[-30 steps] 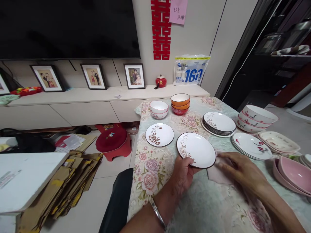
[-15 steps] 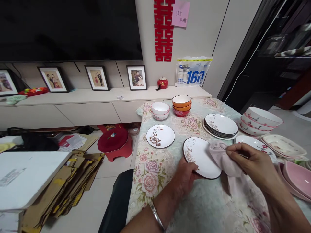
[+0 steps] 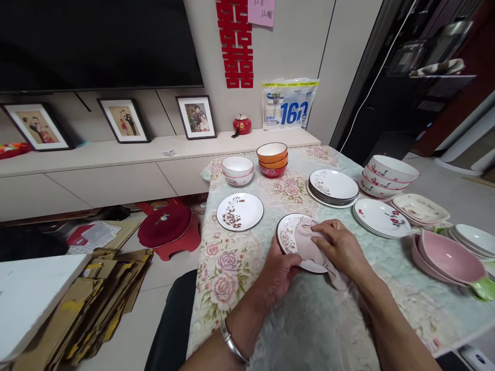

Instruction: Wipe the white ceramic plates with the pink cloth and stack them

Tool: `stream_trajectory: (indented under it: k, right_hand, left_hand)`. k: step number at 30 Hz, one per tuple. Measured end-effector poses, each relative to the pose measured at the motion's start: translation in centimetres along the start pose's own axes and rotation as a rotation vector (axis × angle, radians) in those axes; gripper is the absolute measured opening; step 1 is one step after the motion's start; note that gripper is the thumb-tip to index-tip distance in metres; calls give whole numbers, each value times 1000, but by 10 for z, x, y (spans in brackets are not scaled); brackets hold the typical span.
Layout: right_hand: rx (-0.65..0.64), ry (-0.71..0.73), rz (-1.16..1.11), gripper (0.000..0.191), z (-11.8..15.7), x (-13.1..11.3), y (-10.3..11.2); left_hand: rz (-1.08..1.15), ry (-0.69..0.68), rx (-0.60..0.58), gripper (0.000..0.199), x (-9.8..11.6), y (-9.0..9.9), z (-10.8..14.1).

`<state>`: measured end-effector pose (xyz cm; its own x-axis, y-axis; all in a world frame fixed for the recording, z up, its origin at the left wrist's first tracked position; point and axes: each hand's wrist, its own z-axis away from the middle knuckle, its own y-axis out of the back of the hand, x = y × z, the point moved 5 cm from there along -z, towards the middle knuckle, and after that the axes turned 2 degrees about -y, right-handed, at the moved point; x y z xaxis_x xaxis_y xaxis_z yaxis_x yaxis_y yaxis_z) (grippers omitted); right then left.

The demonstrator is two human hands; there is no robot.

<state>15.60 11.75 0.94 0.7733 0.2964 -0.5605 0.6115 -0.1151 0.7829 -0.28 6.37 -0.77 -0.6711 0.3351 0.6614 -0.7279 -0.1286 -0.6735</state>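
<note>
My left hand (image 3: 281,265) grips the near-left rim of a white plate (image 3: 287,230) with a dark edge and brown flowers, its thumb over the top. The plate is held tilted above the tablecloth. My right hand (image 3: 340,245) is closed on a pale pink cloth (image 3: 308,242) and presses it onto the plate's face, covering much of the middle and right side. A matching plate (image 3: 240,212) lies flat to the left. Beyond my right hand stands a stack of similar plates (image 3: 333,184).
White bowls (image 3: 237,171) and orange and red bowls (image 3: 272,159) are stacked at the back. To the right stand larger white bowls (image 3: 386,175), flowered plates (image 3: 382,218), rectangular dishes (image 3: 421,208) and pink bowls (image 3: 448,257). A red stool (image 3: 165,226) and flattened cardboard (image 3: 108,299) are left of the table.
My right hand has moved left with the cloth, from the plate's right edge onto its middle. My left hand keeps hold of the plate. The view has turned slightly right.
</note>
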Motion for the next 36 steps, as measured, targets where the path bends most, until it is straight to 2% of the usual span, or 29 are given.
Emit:
stream_trajectory:
  k: [3,7,9,11,13,16,19,21,25,27,29,33,36]
  right_hand:
    - [-51,75,27,27,4,-13,-3]
    - [-250,249,-130,25,10,-45,-8]
    - [-310,307,-174,24,13,-56,-10]
    - [-290,303,-152,24,12,-55,-12]
    - [-200,233,-66,27,9,-45,-11]
    - [-49,78,153,29,4,-25,-7]
    - [11,7,340,28,5,-24,-6]
    - [-8,62,334,29,7,-36,-10]
    - [-161,289,49,32,13,-64,-19]
    - [-202,330,-24,31,14,-67,-20]
    - [-177,281,22,31,11,-58,-17]
    - [-63,5,303,27,7,-32,-6]
    - [-31,-151,510,24,8,-26,1]
  left_hand:
    - [-11,0,-16,81,-1,1,1]
    - [-37,-26,-45,77,0,1,2]
    - [-63,-25,-54,75,0,1,2]
    - [-83,-22,-65,73,0,1,2]
    - [-91,-21,-64,74,0,2,1]
    - [-101,-8,-26,77,-1,3,0]
    - [-126,-3,-35,79,-1,2,1]
    - [-134,-16,-62,78,-1,2,1]
    - [-125,-4,-152,72,-4,1,3]
    - [-121,13,-173,71,-6,1,2]
    - [-118,27,-159,74,-6,3,1]
    - [-150,61,-109,77,-6,4,1]
    - [-159,35,-12,74,-7,5,2]
